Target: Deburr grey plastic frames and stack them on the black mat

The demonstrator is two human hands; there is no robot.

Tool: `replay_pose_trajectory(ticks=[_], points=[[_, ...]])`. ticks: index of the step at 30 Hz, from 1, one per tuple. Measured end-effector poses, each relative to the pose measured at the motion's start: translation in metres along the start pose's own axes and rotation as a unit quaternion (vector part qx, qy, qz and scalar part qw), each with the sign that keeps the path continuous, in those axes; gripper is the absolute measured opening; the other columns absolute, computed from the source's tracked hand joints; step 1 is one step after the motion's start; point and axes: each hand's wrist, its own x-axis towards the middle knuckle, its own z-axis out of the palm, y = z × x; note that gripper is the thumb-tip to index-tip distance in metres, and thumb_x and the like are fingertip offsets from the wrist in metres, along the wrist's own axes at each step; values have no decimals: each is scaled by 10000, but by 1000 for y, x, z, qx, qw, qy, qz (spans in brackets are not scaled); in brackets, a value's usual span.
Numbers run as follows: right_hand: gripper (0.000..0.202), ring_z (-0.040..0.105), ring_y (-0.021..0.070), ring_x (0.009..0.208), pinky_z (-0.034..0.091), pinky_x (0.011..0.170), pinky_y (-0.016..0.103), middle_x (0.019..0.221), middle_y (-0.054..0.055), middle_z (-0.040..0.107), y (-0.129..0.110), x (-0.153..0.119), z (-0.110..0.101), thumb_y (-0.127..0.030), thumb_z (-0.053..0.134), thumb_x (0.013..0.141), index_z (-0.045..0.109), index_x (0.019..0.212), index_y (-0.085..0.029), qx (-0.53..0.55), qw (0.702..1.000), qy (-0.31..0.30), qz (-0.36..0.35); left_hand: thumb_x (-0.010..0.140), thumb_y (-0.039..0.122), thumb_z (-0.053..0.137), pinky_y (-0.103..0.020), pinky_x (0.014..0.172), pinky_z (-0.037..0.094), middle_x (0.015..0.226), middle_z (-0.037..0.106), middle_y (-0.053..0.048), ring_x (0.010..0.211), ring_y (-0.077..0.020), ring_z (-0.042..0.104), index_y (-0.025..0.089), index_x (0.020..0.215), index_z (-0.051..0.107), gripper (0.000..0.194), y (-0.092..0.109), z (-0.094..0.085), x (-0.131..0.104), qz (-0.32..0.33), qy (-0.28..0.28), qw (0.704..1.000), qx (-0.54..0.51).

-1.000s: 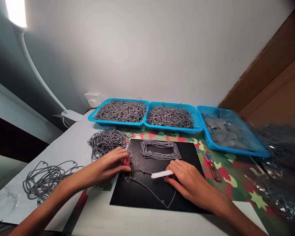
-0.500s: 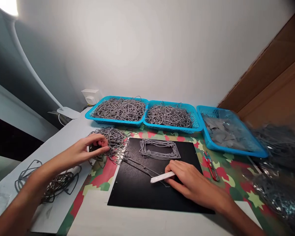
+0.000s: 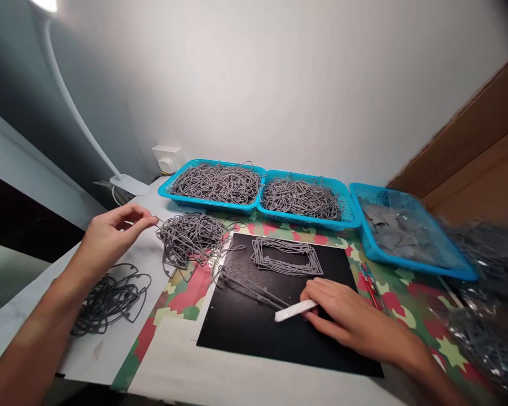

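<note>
My left hand (image 3: pixel 121 225) is pinched at the left edge of a tangled pile of grey rings (image 3: pixel 195 237); what its fingertips hold is too small to make out. My right hand (image 3: pixel 338 313) grips a white stick-like tool (image 3: pixel 295 310) over the black board (image 3: pixel 245 332). A long thin grey ring (image 3: pixel 254 287) stretches across the board from the pile's right side to my right fingers. Behind it, several grey rectangular rings (image 3: pixel 288 270) lie stacked on the board.
Two blue baskets (image 3: pixel 211 203) (image 3: pixel 309 221) full of grey rings stand at the back. A third blue basket (image 3: pixel 423 265) holds clear bags. Red-handled cutters (image 3: pixel 372 288), plastic bags (image 3: pixel 482 338), a dark ring pile (image 3: pixel 110 299) and a lamp (image 3: pixel 74 110) surround the board.
My left hand has moved left and up from the middle of the tangled pile to its left edge. My right hand still holds the white tool. The view has shifted slightly.
</note>
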Motion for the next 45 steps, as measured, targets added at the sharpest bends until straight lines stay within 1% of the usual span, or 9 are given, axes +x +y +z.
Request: replay_pose_trajectory(ticks=[5, 11, 15, 20, 31, 34, 38, 42, 45], points=[[157, 613, 206, 913, 449, 798, 314, 1007, 7, 637, 1, -3, -3, -204, 527, 1133, 527, 984, -251, 1, 1000, -26, 1, 684, 298, 763, -243, 646, 414, 713, 612, 25, 686, -145, 515, 205, 729, 671, 138, 11, 9, 0, -44, 74, 983, -159], [142, 611, 174, 893, 438, 786, 287, 1000, -10, 649, 0, -11, -9, -170, 568, 1083, 550, 965, -247, 62, 996, -53, 20, 727, 211, 652, -287, 678, 587, 762, 667, -8, 765, -190, 708, 216, 788, 532, 134, 26, 16, 9, -134, 95, 923, -347], [126, 594, 156, 821, 424, 728, 271, 951, -26, 659, 1, -13, -13, -137, 612, 1017, 605, 961, -250, 108, 993, -25, 46, 817, 175, 670, -269, 652, 577, 741, 672, 5, 708, -150, 673, 204, 799, 540, 135, 48, 20, 11, -79, 69, 940, -325], [102, 572, 150, 767, 422, 678, 254, 875, -30, 661, 12, -12, -18, -146, 659, 970, 650, 935, -241, 162, 986, 5, 48, 792, 129, 647, -258, 684, 555, 662, 567, 59, 655, -102, 608, 213, 798, 489, 179, 69, 15, 34, -41, 165, 915, -367], [157, 678, 180, 853, 504, 745, 267, 992, -13, 762, 34, -25, -17, -238, 630, 1048, 758, 1125, -287, 124, 990, -37, 57, 785, 236, 728, -254, 610, 396, 650, 454, 70, 656, -87, 471, 215, 788, 437, 292, 66, 18, 37, -8, 147, 934, -326], [156, 712, 193, 917, 538, 809, 287, 1063, 1, 782, 35, -27, -14, -255, 663, 1044, 756, 1167, -284, 131, 990, -4, 52, 822, 215, 724, -292, 648, 448, 681, 565, 43, 663, -118, 538, 213, 834, 541, 183, 73, 21, 20, 23, 88, 960, -264], [178, 724, 202, 955, 552, 838, 298, 1096, 16, 785, 35, -25, -12, -397, 702, 1080, 755, 1203, -281, 164, 984, 55, 51, 969, 339, 713, -326, 737, 495, 806, 662, 5, 746, -171, 615, 232, 954, 662, 119, 88, 30, -13, 160, -62, 980, -105], [206, 667, 180, 844, 512, 751, 292, 1023, 10, 762, 37, -19, -5, -454, 650, 1120, 751, 1135, -276, 137, 980, 135, 55, 1051, 469, 604, -342, 694, 499, 914, 704, -26, 801, -228, 647, 269, 1019, 680, 216, 79, 42, -34, 205, -303, 928, 68], [189, 658, 185, 841, 513, 762, 304, 1021, 18, 753, 38, -15, 3, -418, 624, 1136, 735, 1120, -266, 118, 976, 179, 36, 1019, 497, 550, -409, 740, 505, 896, 693, -67, 848, -296, 629, 269, 957, 683, 272, 58, 48, -37, 244, -286, 910, 175]])
